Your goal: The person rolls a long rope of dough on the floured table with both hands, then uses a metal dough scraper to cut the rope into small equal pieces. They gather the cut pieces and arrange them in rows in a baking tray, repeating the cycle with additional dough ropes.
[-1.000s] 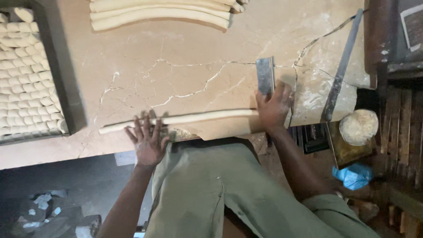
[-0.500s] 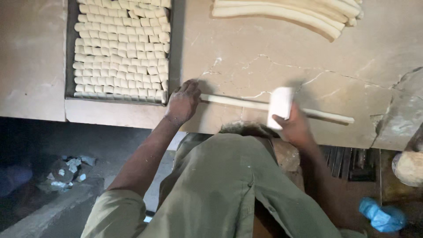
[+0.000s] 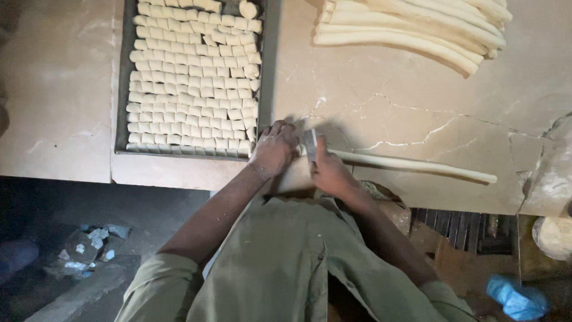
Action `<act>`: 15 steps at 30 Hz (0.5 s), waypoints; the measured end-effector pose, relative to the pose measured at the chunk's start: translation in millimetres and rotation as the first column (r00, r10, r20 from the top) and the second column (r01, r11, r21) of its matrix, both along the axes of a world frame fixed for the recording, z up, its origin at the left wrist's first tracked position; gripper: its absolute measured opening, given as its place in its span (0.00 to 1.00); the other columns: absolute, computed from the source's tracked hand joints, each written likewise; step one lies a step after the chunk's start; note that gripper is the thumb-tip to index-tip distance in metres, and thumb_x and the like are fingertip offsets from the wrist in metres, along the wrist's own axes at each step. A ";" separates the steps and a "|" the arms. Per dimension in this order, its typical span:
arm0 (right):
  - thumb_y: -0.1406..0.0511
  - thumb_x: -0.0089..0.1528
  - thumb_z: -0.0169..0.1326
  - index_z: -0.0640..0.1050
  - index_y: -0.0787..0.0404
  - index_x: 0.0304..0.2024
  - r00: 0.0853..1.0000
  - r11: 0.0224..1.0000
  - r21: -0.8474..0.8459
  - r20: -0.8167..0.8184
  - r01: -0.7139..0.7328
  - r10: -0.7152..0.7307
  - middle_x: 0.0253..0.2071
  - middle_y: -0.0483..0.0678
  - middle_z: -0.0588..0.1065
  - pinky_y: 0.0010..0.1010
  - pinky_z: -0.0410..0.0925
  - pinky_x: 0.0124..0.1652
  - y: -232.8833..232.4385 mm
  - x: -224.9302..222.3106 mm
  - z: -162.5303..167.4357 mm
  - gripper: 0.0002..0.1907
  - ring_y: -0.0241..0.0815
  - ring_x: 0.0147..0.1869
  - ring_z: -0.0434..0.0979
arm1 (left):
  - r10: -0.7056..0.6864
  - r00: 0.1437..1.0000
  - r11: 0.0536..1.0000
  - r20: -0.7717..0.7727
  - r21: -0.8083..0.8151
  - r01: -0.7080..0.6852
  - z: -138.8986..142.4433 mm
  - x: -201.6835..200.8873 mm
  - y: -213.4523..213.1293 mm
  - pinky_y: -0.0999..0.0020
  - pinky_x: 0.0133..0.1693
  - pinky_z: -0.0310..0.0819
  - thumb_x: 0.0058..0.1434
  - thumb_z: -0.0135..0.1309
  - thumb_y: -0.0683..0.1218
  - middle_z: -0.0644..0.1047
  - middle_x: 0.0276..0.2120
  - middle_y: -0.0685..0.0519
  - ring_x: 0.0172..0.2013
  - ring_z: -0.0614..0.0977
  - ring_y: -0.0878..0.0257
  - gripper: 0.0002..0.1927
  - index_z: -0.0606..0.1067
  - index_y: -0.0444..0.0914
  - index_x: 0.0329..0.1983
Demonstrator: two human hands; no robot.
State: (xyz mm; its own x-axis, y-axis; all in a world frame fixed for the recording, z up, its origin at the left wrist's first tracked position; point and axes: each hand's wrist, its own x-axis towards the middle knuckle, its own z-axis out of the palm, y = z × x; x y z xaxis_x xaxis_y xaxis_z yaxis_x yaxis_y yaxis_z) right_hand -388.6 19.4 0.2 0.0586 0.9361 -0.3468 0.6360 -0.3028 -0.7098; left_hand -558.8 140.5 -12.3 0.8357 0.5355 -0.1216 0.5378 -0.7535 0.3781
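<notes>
**Pale dough rope under a cutter at the counter's edge**

Pale dough, rolled into one long thin rope, lies on a cracked marble counter, seen from above by a head camera. The rope's long axis runs left to right, tilting slightly down toward the right, where its free end stops near the counter's front edge. Its left end sits between the person's two hands.

The left hand rests palm down on the counter at the rope's left end, fingers bent and bunched together over the dough there; whether it pinches a piece cannot be told. The right hand is closed around a flat metal cutter, held upright with the blade across the rope, so its edge meets the long axis at a right angle. The two hands are just beside each other, with the cutter between them. The uncut length stretches away to the right of the right hand, so the right hand is nearer to the remaining rope.

Just left of the left hand stands a dark tray, filled with close rows of small cut dough pieces. At the counter's far side, upper right, more ropes lie stacked, well apart from the hands.
</notes>
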 end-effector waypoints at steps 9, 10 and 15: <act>0.69 0.65 0.49 0.48 0.63 0.66 0.993 0.995 -0.045 0.081 0.088 -0.084 0.31 0.69 0.76 0.61 0.67 0.37 -16.0 19.4 11.4 0.32 0.72 0.36 0.78 | -0.031 0.997 0.999 0.072 0.046 0.028 -5.3 18.5 -11.5 0.39 0.62 0.55 0.51 0.64 0.55 0.68 0.59 0.45 0.63 0.63 0.44 0.23 0.81 0.46 0.50; 0.68 0.68 0.48 0.51 0.62 0.65 0.988 0.991 -0.022 0.078 0.135 -0.133 0.31 0.68 0.76 0.61 0.67 0.37 -17.1 20.8 14.1 0.28 0.72 0.36 0.78 | -0.029 0.996 0.999 0.084 0.040 0.026 -4.7 20.6 -11.8 0.38 0.61 0.54 0.49 0.64 0.56 0.68 0.58 0.44 0.62 0.63 0.43 0.27 0.80 0.44 0.54; 0.67 0.62 0.51 0.47 0.65 0.66 0.986 0.992 -0.076 0.136 0.105 -0.094 0.31 0.71 0.75 0.61 0.68 0.37 -31.4 35.3 17.4 0.36 0.74 0.37 0.78 | -0.068 0.991 0.996 0.111 0.059 0.062 -5.8 36.9 -18.4 0.39 0.69 0.52 0.55 0.63 0.55 0.69 0.61 0.49 0.67 0.63 0.46 0.24 0.78 0.48 0.55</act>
